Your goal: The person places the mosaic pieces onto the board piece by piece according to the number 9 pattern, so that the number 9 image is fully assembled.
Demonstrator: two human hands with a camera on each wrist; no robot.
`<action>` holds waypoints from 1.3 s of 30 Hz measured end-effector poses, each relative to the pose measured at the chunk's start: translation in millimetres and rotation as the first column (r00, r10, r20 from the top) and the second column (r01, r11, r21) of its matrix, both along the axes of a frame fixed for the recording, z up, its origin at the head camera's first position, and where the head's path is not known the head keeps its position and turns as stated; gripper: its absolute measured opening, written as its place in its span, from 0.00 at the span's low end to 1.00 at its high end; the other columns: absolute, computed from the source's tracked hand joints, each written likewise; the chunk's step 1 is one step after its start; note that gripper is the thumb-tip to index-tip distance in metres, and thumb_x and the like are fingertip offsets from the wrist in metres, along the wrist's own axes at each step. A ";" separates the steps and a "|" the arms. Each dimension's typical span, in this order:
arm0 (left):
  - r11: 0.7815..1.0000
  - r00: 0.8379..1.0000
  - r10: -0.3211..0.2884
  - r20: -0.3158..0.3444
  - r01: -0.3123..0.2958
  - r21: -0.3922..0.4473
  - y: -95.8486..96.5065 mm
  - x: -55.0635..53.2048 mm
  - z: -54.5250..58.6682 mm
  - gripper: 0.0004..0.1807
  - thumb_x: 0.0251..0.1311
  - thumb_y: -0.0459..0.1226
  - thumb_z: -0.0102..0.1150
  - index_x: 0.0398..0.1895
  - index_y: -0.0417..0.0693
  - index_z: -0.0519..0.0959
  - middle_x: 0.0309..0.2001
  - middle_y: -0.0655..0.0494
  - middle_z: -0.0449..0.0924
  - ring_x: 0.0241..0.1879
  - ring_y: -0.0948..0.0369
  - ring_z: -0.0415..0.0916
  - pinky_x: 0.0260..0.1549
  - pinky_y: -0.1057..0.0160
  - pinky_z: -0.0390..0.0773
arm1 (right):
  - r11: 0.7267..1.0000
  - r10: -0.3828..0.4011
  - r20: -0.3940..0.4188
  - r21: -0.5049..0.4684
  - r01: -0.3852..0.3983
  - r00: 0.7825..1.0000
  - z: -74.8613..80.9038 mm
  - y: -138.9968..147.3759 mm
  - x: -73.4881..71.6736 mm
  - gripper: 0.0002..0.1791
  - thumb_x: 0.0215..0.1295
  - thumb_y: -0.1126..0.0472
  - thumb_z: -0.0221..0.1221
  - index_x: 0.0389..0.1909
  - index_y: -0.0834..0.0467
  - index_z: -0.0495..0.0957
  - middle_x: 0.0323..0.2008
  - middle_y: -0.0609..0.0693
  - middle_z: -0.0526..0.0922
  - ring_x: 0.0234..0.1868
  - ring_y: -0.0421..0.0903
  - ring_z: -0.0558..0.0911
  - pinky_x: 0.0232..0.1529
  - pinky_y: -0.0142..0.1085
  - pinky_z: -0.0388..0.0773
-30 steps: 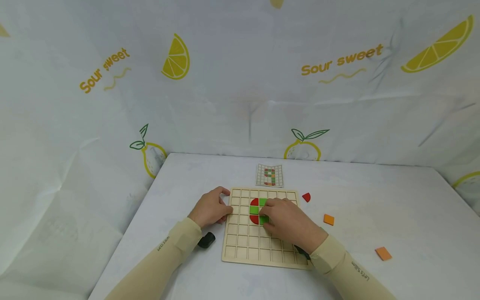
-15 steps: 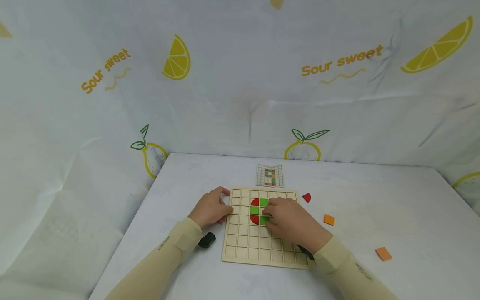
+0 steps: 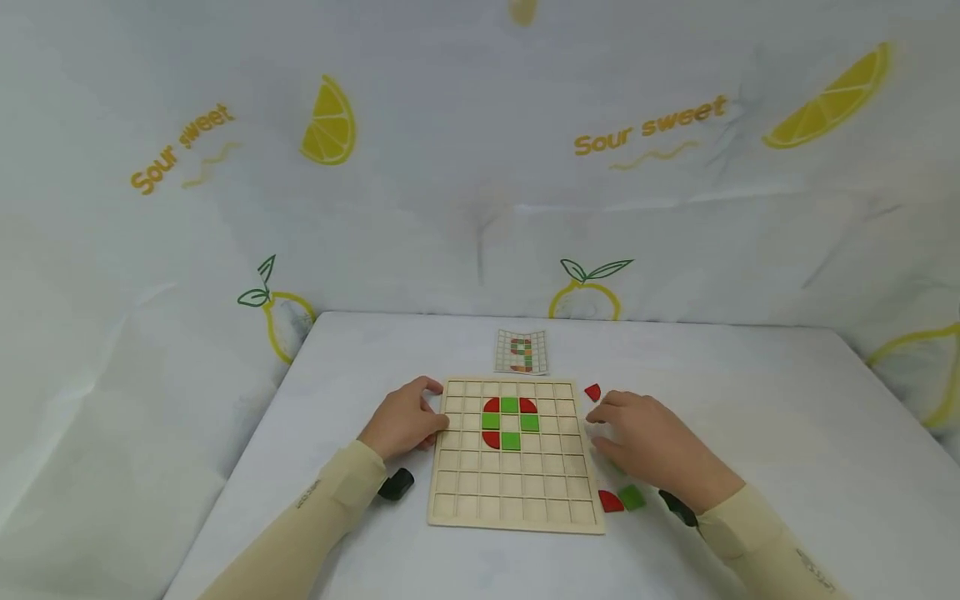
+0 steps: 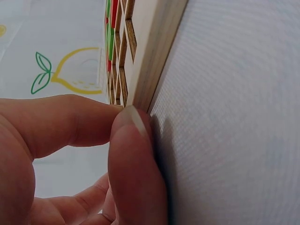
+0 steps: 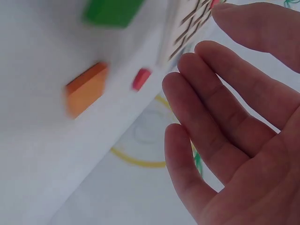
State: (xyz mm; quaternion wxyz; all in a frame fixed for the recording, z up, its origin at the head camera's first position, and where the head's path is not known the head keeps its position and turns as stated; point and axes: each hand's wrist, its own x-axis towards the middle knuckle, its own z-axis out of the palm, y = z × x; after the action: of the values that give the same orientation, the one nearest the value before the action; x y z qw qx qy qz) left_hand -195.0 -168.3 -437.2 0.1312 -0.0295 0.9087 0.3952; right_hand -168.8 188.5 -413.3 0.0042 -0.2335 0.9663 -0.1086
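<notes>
A pale wooden grid board (image 3: 489, 483) lies flat on the table. Its upper middle bears a ring of red quarter-round tiles (image 3: 491, 405) and green square tiles (image 3: 510, 405), with one corner cell of the ring bare. Fingertips of my left hand (image 3: 401, 421) rest against the board's left edge, as the left wrist view shows close up. Off the board's right side hovers my right hand (image 3: 652, 437), fingers loosely extended and nothing held. The right wrist view shows an orange square tile (image 5: 86, 89) near it, hidden by the hand in the head view.
Behind the board lies a pattern card (image 3: 521, 352) printed with a coloured figure. Loose at the right are a red quarter tile (image 3: 593, 392) by the far corner, another red quarter piece (image 3: 611, 501) and a green square (image 3: 632, 497) near the right wrist.
My right hand has moved right, off the board, uncovering a red quarter tile and a green square in the ring. Loose tiles beneath its former place now show. My left hand stays at the edge.
</notes>
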 end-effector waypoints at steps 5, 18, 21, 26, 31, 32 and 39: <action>1.000 1.000 0.008 0.003 -0.008 -0.009 -0.7 -0.6 -1.3 0.30 0.62 0.37 0.69 0.69 0.48 0.76 0.32 0.53 0.84 0.25 0.60 0.82 0.29 0.64 0.79 | 0.999 -0.053 0.010 0.005 0.053 0.999 -4.3 27.9 4.9 0.13 0.64 0.59 0.74 0.48 0.57 0.91 0.43 0.46 0.87 0.38 0.42 0.82 0.47 0.45 0.86; 1.000 1.000 0.009 0.012 -0.009 -0.005 -1.3 0.1 -2.6 0.31 0.62 0.37 0.70 0.69 0.47 0.76 0.32 0.52 0.83 0.25 0.59 0.81 0.28 0.63 0.80 | 0.990 -0.139 0.040 0.010 0.139 0.989 -19.0 53.6 2.4 0.16 0.63 0.57 0.75 0.49 0.59 0.89 0.45 0.48 0.88 0.46 0.50 0.86 0.53 0.53 0.87; 1.000 1.000 0.006 0.014 -0.006 0.003 -0.3 -0.5 -3.0 0.30 0.62 0.37 0.70 0.69 0.47 0.76 0.32 0.52 0.84 0.25 0.59 0.81 0.28 0.64 0.81 | 0.990 -0.144 0.049 0.009 0.144 0.988 -20.7 55.0 1.4 0.16 0.63 0.57 0.75 0.49 0.59 0.89 0.45 0.48 0.87 0.46 0.50 0.86 0.53 0.54 0.86; 1.000 1.000 0.003 0.013 -0.003 0.008 1.3 -1.4 -3.0 0.30 0.63 0.37 0.70 0.69 0.47 0.76 0.31 0.53 0.84 0.24 0.60 0.81 0.28 0.64 0.81 | 0.992 -0.125 0.035 -0.010 0.126 0.992 -21.2 57.2 0.7 0.15 0.63 0.57 0.76 0.47 0.58 0.90 0.44 0.47 0.87 0.44 0.48 0.85 0.52 0.52 0.87; 1.000 1.000 0.005 0.011 -0.005 0.007 1.7 -0.9 -3.0 0.30 0.63 0.37 0.70 0.69 0.47 0.76 0.32 0.52 0.84 0.24 0.59 0.81 0.28 0.64 0.81 | 0.993 -0.120 0.034 -0.013 0.120 0.992 -20.8 56.5 0.0 0.13 0.63 0.58 0.76 0.47 0.58 0.90 0.43 0.45 0.87 0.42 0.46 0.84 0.50 0.51 0.87; 1.000 1.000 0.005 0.010 -0.005 0.005 1.5 -0.7 -2.9 0.30 0.63 0.37 0.70 0.69 0.47 0.76 0.32 0.53 0.83 0.24 0.59 0.81 0.28 0.64 0.80 | 0.993 -0.120 0.035 -0.012 0.121 0.992 -21.0 56.3 -0.3 0.13 0.63 0.58 0.76 0.47 0.57 0.90 0.43 0.45 0.87 0.42 0.46 0.84 0.50 0.51 0.87; 1.000 1.000 0.006 0.006 -0.006 0.007 1.4 -0.3 -1.9 0.30 0.63 0.37 0.70 0.69 0.47 0.76 0.31 0.53 0.83 0.24 0.59 0.81 0.28 0.64 0.80 | 0.992 -0.127 0.036 -0.019 0.128 0.991 -21.6 54.8 -0.5 0.12 0.64 0.58 0.76 0.46 0.56 0.91 0.42 0.44 0.88 0.44 0.47 0.86 0.53 0.51 0.87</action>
State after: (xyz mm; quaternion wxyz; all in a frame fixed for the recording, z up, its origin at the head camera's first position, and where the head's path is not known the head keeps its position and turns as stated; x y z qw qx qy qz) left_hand -195.3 -166.9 -439.0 0.1328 -0.0332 0.9068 0.3987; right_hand -169.3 243.4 -435.0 0.0116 -0.1695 0.9778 -0.1227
